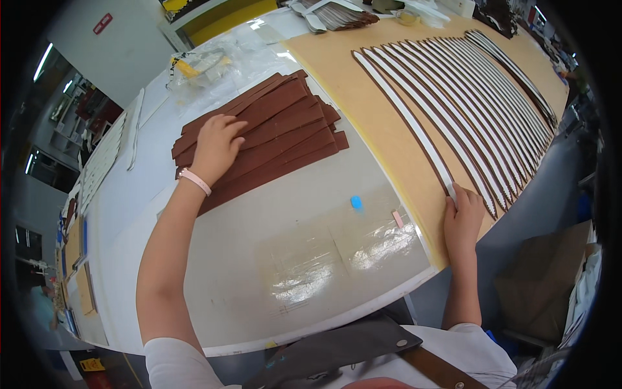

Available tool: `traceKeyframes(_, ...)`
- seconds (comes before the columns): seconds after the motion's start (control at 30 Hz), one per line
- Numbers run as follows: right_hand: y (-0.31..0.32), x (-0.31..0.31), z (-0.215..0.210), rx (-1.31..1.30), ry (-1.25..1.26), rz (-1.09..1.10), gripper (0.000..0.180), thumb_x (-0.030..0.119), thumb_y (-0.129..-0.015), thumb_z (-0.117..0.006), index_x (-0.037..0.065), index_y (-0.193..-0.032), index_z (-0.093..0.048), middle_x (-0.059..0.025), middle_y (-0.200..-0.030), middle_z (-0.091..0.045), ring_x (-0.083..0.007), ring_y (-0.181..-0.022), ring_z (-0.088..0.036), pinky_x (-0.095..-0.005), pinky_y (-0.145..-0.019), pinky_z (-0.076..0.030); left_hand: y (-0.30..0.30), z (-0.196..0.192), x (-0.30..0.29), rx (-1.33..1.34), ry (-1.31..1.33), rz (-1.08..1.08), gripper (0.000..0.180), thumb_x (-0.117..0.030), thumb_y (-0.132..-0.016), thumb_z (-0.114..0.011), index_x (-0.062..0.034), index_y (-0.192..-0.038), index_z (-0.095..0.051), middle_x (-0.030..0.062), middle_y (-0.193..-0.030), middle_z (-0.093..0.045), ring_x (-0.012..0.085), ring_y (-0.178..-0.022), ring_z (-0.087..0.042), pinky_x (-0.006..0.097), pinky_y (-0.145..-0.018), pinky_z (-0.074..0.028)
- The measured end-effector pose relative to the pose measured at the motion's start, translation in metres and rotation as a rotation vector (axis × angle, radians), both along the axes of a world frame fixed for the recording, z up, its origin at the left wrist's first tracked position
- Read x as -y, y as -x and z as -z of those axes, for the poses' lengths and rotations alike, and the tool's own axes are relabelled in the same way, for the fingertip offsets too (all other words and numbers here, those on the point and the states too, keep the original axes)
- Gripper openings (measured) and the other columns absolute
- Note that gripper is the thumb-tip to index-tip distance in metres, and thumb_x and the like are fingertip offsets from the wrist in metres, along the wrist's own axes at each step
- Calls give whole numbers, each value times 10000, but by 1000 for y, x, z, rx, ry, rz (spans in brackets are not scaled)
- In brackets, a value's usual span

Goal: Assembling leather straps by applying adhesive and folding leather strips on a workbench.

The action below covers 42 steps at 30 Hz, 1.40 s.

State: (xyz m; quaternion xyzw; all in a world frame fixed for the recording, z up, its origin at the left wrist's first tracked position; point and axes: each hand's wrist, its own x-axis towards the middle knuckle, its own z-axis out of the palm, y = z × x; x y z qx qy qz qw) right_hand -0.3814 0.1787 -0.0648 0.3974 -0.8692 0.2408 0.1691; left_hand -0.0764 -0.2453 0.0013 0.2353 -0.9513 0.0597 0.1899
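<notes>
My left hand [219, 146] rests over a fanned pile of reddish-brown flat strips [285, 123]. Its fingers are bent and a little apart, with nothing visibly gripped. A pink band [195, 181] circles that wrist. At the front edge of the tan board, my right hand [464, 214] pinches the near end of a long white strip with brown edges [414, 126]. The fingers hide the very tip of this strip. Several similar white-and-brown strips [463, 139] lie side by side to its right, curving toward the board's far edge.
Under the brown pile lies a grey sheet [259, 227], with a blue piece [356, 202] and a pink piece [398, 218] on it. Clear plastic bags [207, 68] sit behind the pile. Bundled strips [334, 16] lie at the back. A brown box [541, 282] stands below the table at right.
</notes>
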Motion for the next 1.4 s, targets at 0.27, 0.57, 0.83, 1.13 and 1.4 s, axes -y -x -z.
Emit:
traceKeyframes(0.27, -15, 4, -38, -86, -298, 46, 351, 8, -848, -567, -60, -1187, -627, -164, -857, -690, -342, -808, -660, -450, -854, -492, 71, -35, -197, 63, -107, 607, 575, -109, -805, -777, -158, -1356, -622, 101, -1389, -545, 358, -1368, -450, 497, -1131, -403)
traceKeyframes(0.57, -80, -39, -150, -298, -12, -649, 458, -15, -794, -601, -34, -1251, -626, -128, -855, -658, -306, -784, -654, -421, -887, -532, 154, -43, -215, -129, 43, 697, 624, -71, -735, -807, -161, -1316, -597, 90, -1475, -496, 342, -1460, -373, 590, -1183, -313)
traceKeyframes(0.83, -87, -69, -171, 17, 3, -810, 455, -56, -793, -597, -35, -1246, -634, -117, -899, -675, -291, -833, -677, -450, -933, -546, 96, -117, -184, -88, 272, 485, 174, -11, -773, -714, -130, -896, -682, 24, -834, -692, 211, -893, -693, 533, -1174, -346)
traceKeyframes(1.13, -110, 18, -60, -170, 398, -852, 287, 46, -803, -641, -7, -1082, -686, -142, -1081, -716, -280, -964, -701, -439, -923, -540, -111, -87, -259, -92, 279, -225, 519, 145, -720, -558, -56, -1171, -717, 107, -981, -662, 291, -929, -643, 540, -1130, -410)
traceKeyframes(1.4, -149, 26, 0, -82, 116, -803, 237, 95, -800, -659, -14, -1010, -670, -190, -1192, -670, -354, -1186, -607, -479, -1023, -484, -187, 2, -278, -39, -221, -261, 575, -216, -673, -870, -65, -1202, -703, 119, -919, -576, 310, -848, -581, 405, -746, -489)
